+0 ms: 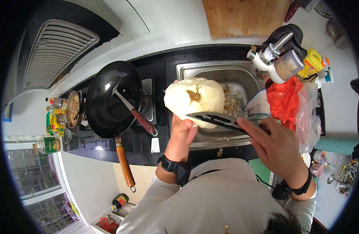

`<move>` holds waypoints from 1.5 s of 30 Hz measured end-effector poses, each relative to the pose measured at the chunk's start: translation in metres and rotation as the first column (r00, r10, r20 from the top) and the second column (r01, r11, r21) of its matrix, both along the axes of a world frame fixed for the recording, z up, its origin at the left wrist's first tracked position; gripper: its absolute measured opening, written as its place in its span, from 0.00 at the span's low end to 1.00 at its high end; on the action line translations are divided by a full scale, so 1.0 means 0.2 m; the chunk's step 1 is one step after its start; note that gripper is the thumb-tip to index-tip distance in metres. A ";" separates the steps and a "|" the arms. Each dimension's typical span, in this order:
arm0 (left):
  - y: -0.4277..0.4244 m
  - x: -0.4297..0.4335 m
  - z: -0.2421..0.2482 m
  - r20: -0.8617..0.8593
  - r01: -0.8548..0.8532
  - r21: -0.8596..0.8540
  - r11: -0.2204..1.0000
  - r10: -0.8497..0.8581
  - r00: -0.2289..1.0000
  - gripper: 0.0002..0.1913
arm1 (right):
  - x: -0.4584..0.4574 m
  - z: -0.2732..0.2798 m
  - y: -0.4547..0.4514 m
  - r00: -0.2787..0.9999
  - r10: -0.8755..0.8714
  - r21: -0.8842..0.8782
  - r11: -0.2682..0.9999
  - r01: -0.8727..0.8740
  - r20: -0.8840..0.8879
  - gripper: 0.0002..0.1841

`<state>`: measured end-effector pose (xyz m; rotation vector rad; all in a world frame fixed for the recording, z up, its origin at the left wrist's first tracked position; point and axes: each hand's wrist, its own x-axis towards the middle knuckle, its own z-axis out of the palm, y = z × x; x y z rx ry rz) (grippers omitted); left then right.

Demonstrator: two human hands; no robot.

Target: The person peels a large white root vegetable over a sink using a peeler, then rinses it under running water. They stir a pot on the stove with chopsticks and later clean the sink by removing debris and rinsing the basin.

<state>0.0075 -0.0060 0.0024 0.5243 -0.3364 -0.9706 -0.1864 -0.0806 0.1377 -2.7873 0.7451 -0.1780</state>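
Note:
My left hand [181, 128] grips a large, pale, mostly peeled root vegetable [207, 101], which looks like a jicama, from below and the near side. A brown patch of skin marks its upper face. In my right hand [273, 143] is a kitchen knife [217, 120] with a dark blade. The blade lies along the near side of the vegetable, its tip pointing left towards my left thumb; whether it cuts in cannot be told. Both are held over a stainless steel sink [194, 68], where brown and white peelings [232, 102] lie in the basin.
Left of the sink a black wok [109, 99] with a slotted turner [138, 117] sits on the stove, its wooden handle [125, 163] jutting over the counter edge. A white cloth [258, 103], a red plastic bag [283, 99] and a juicer [280, 67] crowd the right.

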 end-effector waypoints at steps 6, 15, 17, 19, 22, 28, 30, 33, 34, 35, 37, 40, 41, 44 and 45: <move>0.02 0.03 -0.01 0.072 0.090 0.057 0.994 -0.094 0.993 0.48 | -0.02 0.01 0.01 1.000 -0.011 -0.038 0.999 0.010 -0.026 0.26; 0.03 0.08 0.01 0.060 0.221 0.081 0.972 -0.226 0.972 0.47 | -0.01 -0.01 0.00 0.999 0.010 -0.041 0.999 -0.008 0.043 0.28; 0.03 0.08 0.02 0.054 0.267 0.088 0.960 -0.272 0.961 0.49 | -0.01 -0.02 0.00 0.999 0.020 -0.037 0.999 -0.018 0.037 0.29; 0.03 0.07 0.03 0.034 0.283 0.093 0.955 -0.287 0.957 0.51 | 0.00 -0.04 0.00 0.997 0.026 -0.048 0.999 -0.023 0.067 0.30; 0.02 0.02 0.02 0.009 0.244 0.101 0.964 -0.246 0.969 0.51 | 0.02 -0.06 0.00 0.995 0.029 -0.069 0.997 -0.022 0.095 0.30; 0.01 -0.05 0.01 0.036 0.121 0.109 0.987 -0.126 0.991 0.52 | 0.04 -0.08 0.02 0.993 -0.022 0.031 0.999 0.019 0.113 0.29; 0.00 -0.08 0.01 0.029 0.093 0.093 0.991 -0.096 0.995 0.53 | 0.06 -0.09 0.03 0.991 -0.055 0.055 0.997 0.049 0.124 0.28; -0.01 -0.12 0.00 0.089 0.112 0.062 0.992 -0.117 0.989 0.55 | 0.08 -0.10 0.01 0.985 -0.119 0.100 0.989 0.108 0.122 0.27; -0.01 -0.13 -0.01 0.106 0.119 0.086 0.989 -0.128 0.986 0.55 | 0.08 -0.10 0.00 0.983 -0.135 0.149 0.982 0.115 0.125 0.26; -0.01 -0.12 -0.01 0.074 0.135 0.092 0.987 -0.142 0.987 0.55 | 0.07 -0.09 -0.01 0.980 -0.150 0.196 0.973 0.123 0.128 0.26; -0.01 -0.11 -0.03 0.009 0.168 0.097 0.981 -0.170 0.985 0.55 | 0.05 -0.06 -0.02 0.978 -0.165 0.212 0.968 0.136 0.127 0.25; -0.01 -0.08 -0.05 0.038 0.131 0.089 0.987 -0.135 0.990 0.54 | -0.01 0.01 -0.02 0.989 -0.132 0.163 0.979 0.120 0.066 0.24; -0.01 -0.07 -0.05 0.050 0.120 0.085 0.989 -0.124 0.991 0.53 | -0.02 0.03 -0.01 0.993 -0.112 0.135 0.985 0.106 0.034 0.24; 0.00 -0.04 -0.05 0.109 0.077 0.086 0.993 -0.087 0.990 0.54 | -0.06 0.08 0.02 0.992 -0.070 0.080 0.994 0.079 -0.102 0.24; 0.00 -0.03 -0.04 0.123 0.064 0.077 0.995 -0.073 0.990 0.54 | -0.06 0.08 0.02 0.993 -0.067 0.073 0.995 0.075 -0.098 0.24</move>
